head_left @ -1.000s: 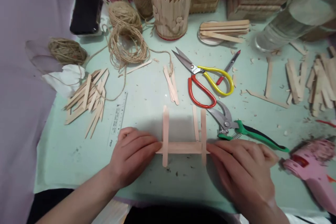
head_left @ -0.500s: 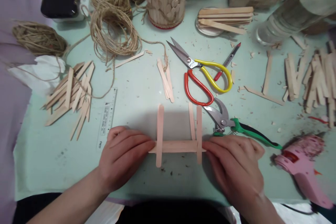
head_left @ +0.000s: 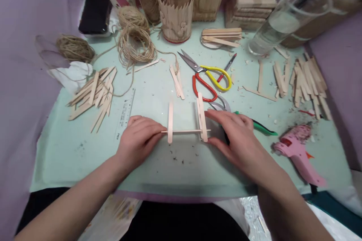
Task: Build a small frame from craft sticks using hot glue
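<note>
The pale green table [head_left: 85, 165] takes up most of the view, and at its near side a person works with both hands. The left hand [head_left: 140, 135] pinches the left end of a crossbar between thumb and fingers; the right hand [head_left: 237, 131] has thumb and forefinger spread, their tips at the right-hand sticks, though I cannot tell whether they press there. Far right stands a glass vase [head_left: 271, 32], and at the back a pen holder [head_left: 175, 17] covered in sticks. A pink glue gun [head_left: 296, 147] lies to the right, well apart from the work, with the scissors [head_left: 198, 69] beyond the hands. Loose sticks form one heap [head_left: 308, 79] at the right and another, pointed at the ends, at the left [head_left: 96, 94]. Between the hands is the small stick frame [head_left: 186, 131], its thin crossbar seen edge-on. One upright [head_left: 170, 120] crosses near its left end and a close pair [head_left: 202, 120] near its right. That much seems joined, in my judgement; the far ends have no visible bar between them, so the frame looks only partly built. Three short sticks [head_left: 177, 81] lie unused beyond it, and dark crumbs [head_left: 178, 160] dot the tabletop nearer the person.
</note>
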Demonstrator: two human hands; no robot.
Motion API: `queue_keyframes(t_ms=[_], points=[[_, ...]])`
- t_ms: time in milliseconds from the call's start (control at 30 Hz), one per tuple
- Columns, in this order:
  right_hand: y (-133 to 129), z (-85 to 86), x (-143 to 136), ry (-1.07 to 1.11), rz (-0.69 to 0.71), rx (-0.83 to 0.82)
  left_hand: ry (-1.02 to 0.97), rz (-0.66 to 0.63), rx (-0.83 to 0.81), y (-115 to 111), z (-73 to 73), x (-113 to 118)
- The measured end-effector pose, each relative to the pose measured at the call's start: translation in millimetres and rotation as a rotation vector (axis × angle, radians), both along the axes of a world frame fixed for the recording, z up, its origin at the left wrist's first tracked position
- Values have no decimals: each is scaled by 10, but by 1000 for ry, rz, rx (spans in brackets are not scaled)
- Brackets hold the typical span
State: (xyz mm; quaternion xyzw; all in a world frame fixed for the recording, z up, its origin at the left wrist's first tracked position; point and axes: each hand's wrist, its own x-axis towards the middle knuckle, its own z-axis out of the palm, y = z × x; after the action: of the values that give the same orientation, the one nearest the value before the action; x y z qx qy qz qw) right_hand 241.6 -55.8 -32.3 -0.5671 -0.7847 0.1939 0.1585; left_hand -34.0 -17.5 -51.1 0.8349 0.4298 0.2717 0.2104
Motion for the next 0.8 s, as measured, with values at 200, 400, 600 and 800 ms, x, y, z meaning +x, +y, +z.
queue_keyframes(t_ms=[200,400,600,800], points=[[98,-22,-28,-11,73,-71,-25,34,-12,-17,-8,34],[88,-109,-39,14,62,-37,-45,27,-16,-13,-18,29],[88,-124,-72,7,47,-4,-37,19,1,-15,-29,27],[99,-162,-99,23,27,10,-29,26,28,-1,-69,19]])
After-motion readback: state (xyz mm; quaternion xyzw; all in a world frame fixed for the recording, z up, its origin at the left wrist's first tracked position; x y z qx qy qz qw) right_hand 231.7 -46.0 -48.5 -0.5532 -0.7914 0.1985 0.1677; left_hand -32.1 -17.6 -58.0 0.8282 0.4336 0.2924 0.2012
